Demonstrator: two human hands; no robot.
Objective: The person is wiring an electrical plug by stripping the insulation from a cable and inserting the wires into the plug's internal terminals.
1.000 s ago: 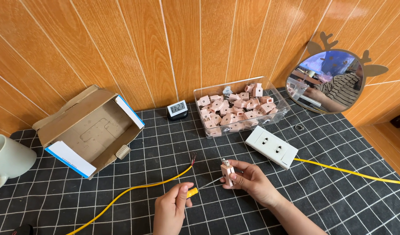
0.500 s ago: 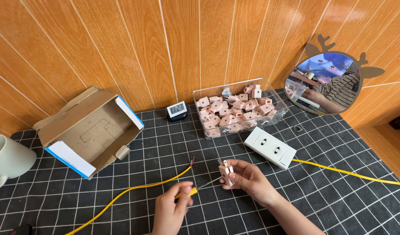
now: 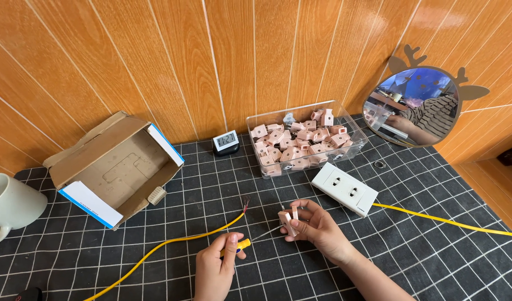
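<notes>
A: Where are we? Our right hand (image 3: 317,227) has its grip closed on one small pink plastic connector block (image 3: 288,221), held just above the black grid-patterned counter (image 3: 423,251). Our left hand (image 3: 216,266) is pinched around a yellow-handled screwdriver (image 3: 240,244), tip towards the block.

B: So the wiring looks unfinished, we judge: the long yellow cable (image 3: 172,242) lies loose, its bared end near but apart from the block. The clear plastic box of pink blocks (image 3: 300,142) sits behind, beside the white double socket (image 3: 345,188).
</notes>
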